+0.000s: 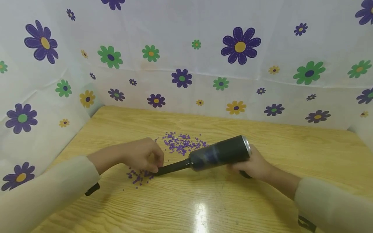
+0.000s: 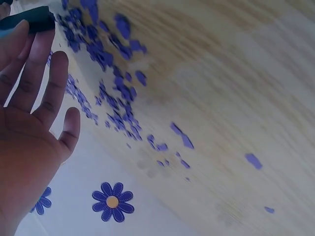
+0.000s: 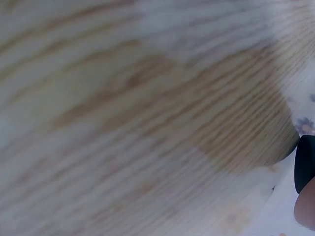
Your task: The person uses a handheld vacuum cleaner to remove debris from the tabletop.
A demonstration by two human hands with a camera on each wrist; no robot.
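A black handheld vacuum cleaner (image 1: 220,153) with a silver rim at its back end is tilted over the wooden table. My right hand (image 1: 254,165) grips it at the rear, and its handle is mostly hidden. The slim nozzle (image 1: 173,167) points left and down. My left hand (image 1: 142,155) pinches the nozzle's tip between thumb and fingers; in the left wrist view the dark tip (image 2: 34,19) shows at the fingertips. Small purple scraps (image 1: 137,177) lie under and beside the tip. A larger patch of purple bits (image 1: 182,143) spreads behind the nozzle.
The light wooden table (image 1: 175,207) reaches back to a white sheet (image 1: 201,19) printed with flowers, which also hangs along the left side. A dark band (image 1: 92,189) sits under the left sleeve, and another (image 1: 306,223) under the right.
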